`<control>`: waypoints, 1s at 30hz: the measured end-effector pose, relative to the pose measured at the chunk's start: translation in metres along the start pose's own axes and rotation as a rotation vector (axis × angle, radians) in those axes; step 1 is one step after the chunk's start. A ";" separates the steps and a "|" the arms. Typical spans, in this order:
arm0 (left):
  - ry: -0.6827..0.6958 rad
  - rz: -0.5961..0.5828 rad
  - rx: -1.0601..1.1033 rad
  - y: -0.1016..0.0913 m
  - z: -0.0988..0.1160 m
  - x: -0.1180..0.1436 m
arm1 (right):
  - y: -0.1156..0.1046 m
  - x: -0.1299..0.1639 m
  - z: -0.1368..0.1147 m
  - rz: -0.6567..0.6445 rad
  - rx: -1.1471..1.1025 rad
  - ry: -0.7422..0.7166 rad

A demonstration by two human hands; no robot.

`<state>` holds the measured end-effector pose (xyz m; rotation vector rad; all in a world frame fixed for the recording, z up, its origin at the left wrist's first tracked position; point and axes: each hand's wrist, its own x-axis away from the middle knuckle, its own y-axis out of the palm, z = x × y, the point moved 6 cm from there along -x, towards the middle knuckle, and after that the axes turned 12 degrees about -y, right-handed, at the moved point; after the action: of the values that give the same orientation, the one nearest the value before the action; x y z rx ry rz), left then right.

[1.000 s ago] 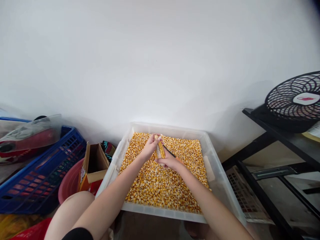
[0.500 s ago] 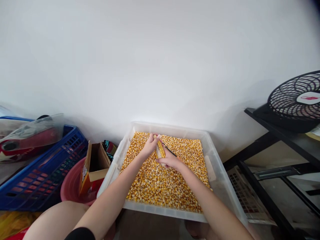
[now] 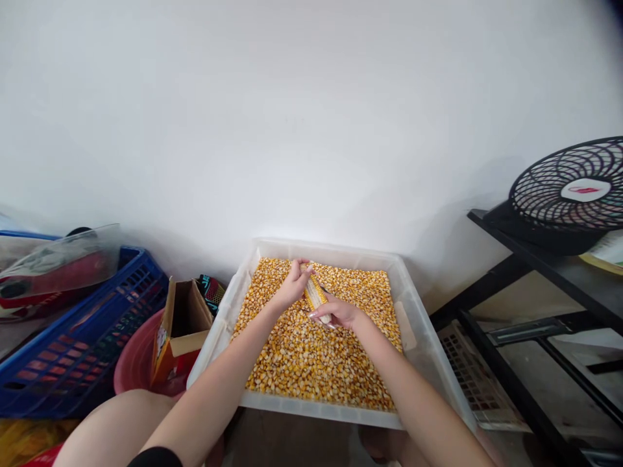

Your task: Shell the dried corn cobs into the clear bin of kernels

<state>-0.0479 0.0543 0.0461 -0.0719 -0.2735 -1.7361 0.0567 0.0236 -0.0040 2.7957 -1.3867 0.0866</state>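
A clear plastic bin (image 3: 424, 363) on the floor is full of loose yellow corn kernels (image 3: 311, 357). Over its far half both my hands hold a short corn cob (image 3: 315, 296), partly stripped to white. My left hand (image 3: 292, 285) grips the cob's upper end. My right hand (image 3: 338, 311) closes around its lower end; a thin dark tool shows only as a sliver by the fingers there.
At left stand a blue plastic crate (image 3: 78, 344), a pink basin (image 3: 134, 363) and an open cardboard box (image 3: 182, 327). A black shelf frame (image 3: 535, 272) with a black fan (image 3: 569, 198) on it stands at right. My knee (image 3: 111, 428) is at bottom left.
My right hand has shifted onto the cob's lower end, and the dark tool that stuck out to the right is now mostly hidden. The cob has tilted a little.
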 end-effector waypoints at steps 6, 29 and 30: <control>-0.003 -0.114 0.196 0.003 0.010 0.001 | -0.004 -0.002 -0.003 -0.037 -0.021 0.041; 0.040 -0.098 0.121 0.004 -0.001 -0.003 | 0.002 -0.008 -0.004 0.074 0.075 -0.001; 0.043 -0.104 0.124 0.005 -0.001 -0.003 | 0.002 -0.007 -0.003 0.054 0.034 0.008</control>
<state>-0.0422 0.0557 0.0455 0.0707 -0.3582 -1.8175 0.0505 0.0279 -0.0016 2.7821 -1.4735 0.1233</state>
